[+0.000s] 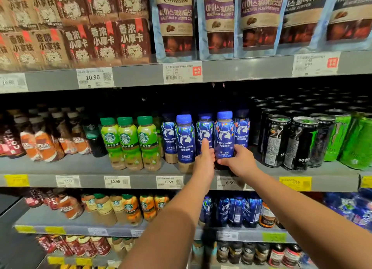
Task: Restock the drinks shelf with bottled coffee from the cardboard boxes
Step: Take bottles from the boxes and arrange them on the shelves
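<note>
Gripping blue-capped coffee bottle (224, 135) low with right hand (239, 162); left hand (205, 160) at its 9 o'clock, fingers straight, seemingly touching neighbouring bottle (205, 128) on shelf (60, 166).

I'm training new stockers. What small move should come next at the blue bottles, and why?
Probably set the luckin coffee bottle in the right hand down on the shelf and release it: it is at the row's front, label outward, while the left hand lays straight fingers on the bottle behind.
</note>
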`<move>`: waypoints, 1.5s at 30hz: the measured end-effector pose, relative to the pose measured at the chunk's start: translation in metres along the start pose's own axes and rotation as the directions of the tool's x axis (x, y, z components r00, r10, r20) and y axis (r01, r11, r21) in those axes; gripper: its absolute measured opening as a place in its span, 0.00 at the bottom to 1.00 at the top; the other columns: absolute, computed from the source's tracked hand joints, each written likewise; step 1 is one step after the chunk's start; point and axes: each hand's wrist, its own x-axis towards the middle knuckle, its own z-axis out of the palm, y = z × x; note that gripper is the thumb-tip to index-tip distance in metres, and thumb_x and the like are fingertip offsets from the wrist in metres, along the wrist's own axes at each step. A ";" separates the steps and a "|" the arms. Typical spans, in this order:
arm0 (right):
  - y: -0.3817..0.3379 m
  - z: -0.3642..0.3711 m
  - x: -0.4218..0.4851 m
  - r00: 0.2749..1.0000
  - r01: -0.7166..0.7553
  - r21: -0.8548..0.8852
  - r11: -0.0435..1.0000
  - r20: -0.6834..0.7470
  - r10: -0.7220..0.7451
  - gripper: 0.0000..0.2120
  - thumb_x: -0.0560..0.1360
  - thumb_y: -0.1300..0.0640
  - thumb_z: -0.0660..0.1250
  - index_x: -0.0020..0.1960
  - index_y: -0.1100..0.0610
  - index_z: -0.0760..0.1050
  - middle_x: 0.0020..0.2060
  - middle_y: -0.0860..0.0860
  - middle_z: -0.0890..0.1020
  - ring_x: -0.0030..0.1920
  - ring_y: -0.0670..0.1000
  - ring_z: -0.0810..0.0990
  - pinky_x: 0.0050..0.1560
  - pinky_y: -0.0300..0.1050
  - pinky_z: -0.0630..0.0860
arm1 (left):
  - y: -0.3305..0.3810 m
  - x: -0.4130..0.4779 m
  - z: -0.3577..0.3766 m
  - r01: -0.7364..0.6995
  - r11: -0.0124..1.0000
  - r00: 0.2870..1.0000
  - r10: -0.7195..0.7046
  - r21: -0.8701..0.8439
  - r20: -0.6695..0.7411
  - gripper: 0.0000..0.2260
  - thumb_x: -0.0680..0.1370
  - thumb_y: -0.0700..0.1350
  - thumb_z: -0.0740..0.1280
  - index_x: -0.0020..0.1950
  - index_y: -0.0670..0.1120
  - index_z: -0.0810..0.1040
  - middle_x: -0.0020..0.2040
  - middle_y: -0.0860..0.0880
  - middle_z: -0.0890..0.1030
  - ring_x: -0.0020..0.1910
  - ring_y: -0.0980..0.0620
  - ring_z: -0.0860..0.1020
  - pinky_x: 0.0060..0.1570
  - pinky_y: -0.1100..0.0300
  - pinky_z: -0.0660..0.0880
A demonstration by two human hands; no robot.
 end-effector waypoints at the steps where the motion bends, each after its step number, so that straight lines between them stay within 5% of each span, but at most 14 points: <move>1: 0.001 0.000 0.001 1.000 -0.004 -0.001 1.000 0.010 0.004 0.19 0.65 0.62 0.77 0.55 0.59 0.79 0.45 0.52 0.81 0.46 0.51 0.78 0.45 0.41 0.70 | -0.001 0.000 0.001 -0.008 1.000 1.000 0.008 0.004 -0.005 0.32 0.79 0.65 0.49 0.64 0.41 0.75 0.62 0.45 0.77 0.59 0.51 0.74 0.65 0.54 0.65; 7: 0.002 -0.003 0.002 0.999 -0.043 -0.020 0.999 -0.004 0.043 0.18 0.64 0.61 0.77 0.53 0.58 0.79 0.46 0.53 0.82 0.44 0.50 0.77 0.40 0.40 0.69 | -0.003 0.002 0.007 -0.011 1.000 0.999 0.012 0.015 -0.052 0.31 0.79 0.65 0.50 0.62 0.43 0.77 0.48 0.52 0.77 0.52 0.52 0.75 0.62 0.55 0.69; 13: 0.001 0.003 0.000 0.994 -0.075 -0.059 0.995 -0.085 0.070 0.21 0.64 0.58 0.79 0.53 0.59 0.76 0.48 0.53 0.82 0.43 0.49 0.76 0.43 0.40 0.68 | -0.001 -0.004 0.001 -0.003 1.000 0.998 0.002 -0.009 -0.059 0.19 0.79 0.63 0.55 0.47 0.48 0.73 0.39 0.53 0.75 0.42 0.54 0.75 0.55 0.56 0.72; 17: -0.007 0.005 -0.008 0.963 -0.127 -0.045 0.991 -0.246 0.112 0.22 0.63 0.57 0.79 0.51 0.62 0.72 0.47 0.55 0.76 0.43 0.52 0.72 0.41 0.42 0.65 | -0.004 -0.012 -0.018 -0.132 0.977 0.981 0.153 0.168 -0.120 0.15 0.80 0.56 0.60 0.37 0.50 0.71 0.38 0.51 0.74 0.43 0.49 0.73 0.51 0.52 0.73; 20: -0.013 0.012 -0.022 0.933 -0.049 -0.033 0.998 -0.359 0.034 0.11 0.67 0.61 0.71 0.43 0.60 0.69 0.42 0.57 0.76 0.40 0.55 0.71 0.37 0.45 0.62 | 0.001 -0.022 -0.044 -0.234 0.936 0.940 0.287 0.262 -0.185 0.15 0.80 0.53 0.60 0.36 0.48 0.71 0.36 0.48 0.74 0.38 0.49 0.72 0.44 0.55 0.70; 23: -0.025 0.035 -0.041 0.973 0.114 -0.154 0.981 -0.181 -0.142 0.06 0.68 0.64 0.67 0.40 0.58 0.71 0.38 0.54 0.75 0.39 0.55 0.72 0.39 0.44 0.64 | 0.010 -0.027 -0.069 -0.259 0.873 0.884 0.387 0.414 -0.263 0.11 0.81 0.49 0.61 0.40 0.47 0.74 0.39 0.50 0.76 0.39 0.52 0.74 0.41 0.57 0.69; 27: -0.040 0.074 -0.058 0.959 0.282 -0.288 0.915 0.052 -0.279 0.11 0.70 0.63 0.64 0.52 0.60 0.78 0.49 0.56 0.79 0.52 0.56 0.75 0.51 0.45 0.69 | 0.013 -0.026 -0.090 -0.272 0.839 0.890 0.406 0.472 -0.208 0.15 0.81 0.47 0.58 0.60 0.41 0.78 0.56 0.44 0.78 0.57 0.45 0.75 0.57 0.55 0.70; 32: -0.055 0.091 -0.064 0.977 0.214 -0.247 0.945 0.028 -0.214 0.10 0.74 0.57 0.65 0.53 0.58 0.78 0.47 0.56 0.77 0.48 0.56 0.74 0.43 0.45 0.67 | 0.021 -0.035 -0.087 -0.225 0.894 0.960 0.270 0.388 -0.066 0.21 0.83 0.53 0.52 0.56 0.40 0.79 0.51 0.44 0.79 0.49 0.48 0.74 0.47 0.59 0.65; 41: -0.055 0.091 -0.065 0.987 0.163 -0.281 0.946 0.038 -0.159 0.12 0.73 0.59 0.66 0.55 0.59 0.78 0.53 0.57 0.80 0.54 0.56 0.75 0.45 0.41 0.63 | 0.022 -0.026 -0.090 -0.098 0.988 0.995 0.098 0.117 0.006 0.24 0.82 0.59 0.51 0.67 0.44 0.74 0.63 0.47 0.75 0.64 0.45 0.74 0.67 0.49 0.67; 43: -0.058 0.089 -0.064 0.989 0.149 -0.323 0.934 0.049 -0.141 0.13 0.73 0.60 0.66 0.56 0.60 0.78 0.54 0.57 0.80 0.56 0.57 0.76 0.48 0.43 0.68 | 0.023 -0.023 -0.097 -0.116 0.976 0.993 0.112 0.185 0.029 0.21 0.82 0.58 0.52 0.63 0.46 0.75 0.58 0.50 0.76 0.61 0.46 0.75 0.64 0.50 0.69; 45: -0.068 0.083 -0.065 0.995 0.103 -0.393 0.914 0.031 -0.099 0.13 0.73 0.59 0.64 0.55 0.62 0.78 0.53 0.58 0.80 0.55 0.58 0.77 0.52 0.46 0.72 | 0.026 -0.023 -0.112 -0.228 0.872 0.973 0.223 0.434 0.063 0.15 0.82 0.54 0.55 0.55 0.46 0.76 0.51 0.48 0.77 0.53 0.46 0.76 0.54 0.55 0.70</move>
